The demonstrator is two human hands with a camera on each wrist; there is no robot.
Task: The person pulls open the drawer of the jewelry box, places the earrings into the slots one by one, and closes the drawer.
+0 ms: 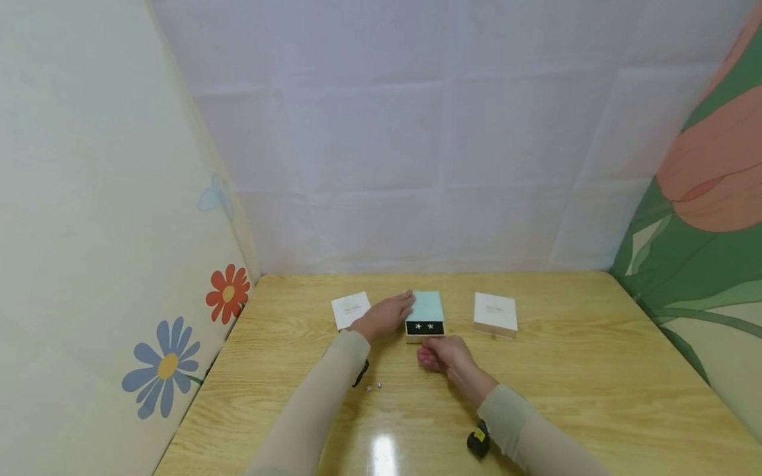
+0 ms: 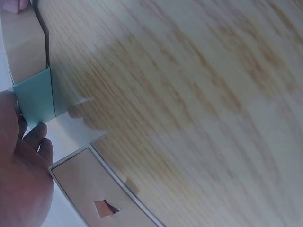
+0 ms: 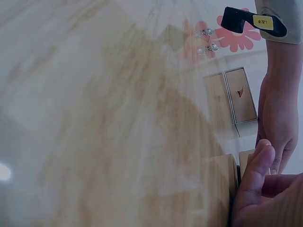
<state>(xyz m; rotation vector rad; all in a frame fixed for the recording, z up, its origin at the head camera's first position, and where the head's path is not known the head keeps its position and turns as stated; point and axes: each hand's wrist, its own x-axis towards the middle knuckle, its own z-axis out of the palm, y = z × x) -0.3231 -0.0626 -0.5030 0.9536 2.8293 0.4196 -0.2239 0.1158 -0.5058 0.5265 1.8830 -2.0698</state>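
A small jewelry box with a teal sleeve [image 1: 425, 306] lies on the table, its drawer partly out. On the drawer's black insert [image 1: 424, 328] sit two silvery flower-shaped earrings. My left hand [image 1: 385, 315] holds the sleeve along its left side; in the left wrist view its fingers [image 2: 35, 137] touch the teal sleeve [image 2: 38, 97]. At the drawer's front edge is my right hand [image 1: 448, 356], its fingers curled and gripping there. The right wrist view shows the right thumb [image 3: 258, 170] against the box, most of which is hidden. Two loose sparkling studs [image 3: 210, 40] rest on the table.
A white box [image 1: 350, 308] with faint printing lies left of the teal one, partly behind my left hand. Another white box [image 1: 495, 313] stands to the right. The wood-grain table [image 1: 571, 396] meets a white cloth backdrop, with printed panels on both sides.
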